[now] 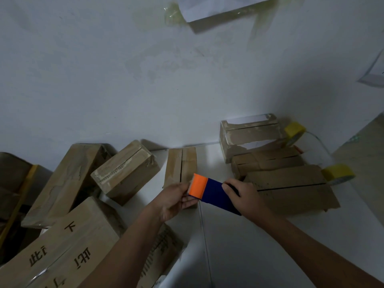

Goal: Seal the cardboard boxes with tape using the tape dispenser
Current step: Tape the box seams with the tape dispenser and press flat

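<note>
Head camera is looking down at a white tabletop (pixel 239 246) against a white wall (pixel 124 80). I am holding the tape dispenser (pixel 214 193) between both hands, above the table and just in front of a small upright cardboard box (pixel 181 165) with a dark seam down its top. My right hand (pixel 245 197) is gripping the dark blue body, fingers curled over its far end. My left hand (pixel 176 199) is pinching at the orange end, thumb and fingers closing around the toothed edge; whether a tape end is between them I cannot tell. The two hands are sitting apart, with the dispenser spanning the gap.

To my right, three cardboard boxes are lying close together: a long flat box (pixel 291 190) nearest my right hand, a second box (pixel 268 163) behind it, and a taller box (pixel 251 136) at the back by the wall. One yellow tape roll (pixel 337 173) is sitting at the far end of the long box, another yellow roll (pixel 294 133) beside the taller one.

To my left, more cardboard boxes are lying at angles: a tilted box (pixel 124 173), a long box (pixel 64 183) leaning beside it, and a large printed box (pixel 62 252) under my left forearm.

Paper sheets (pixel 218 7) are sticking to the wall, held by clear tape.
</note>
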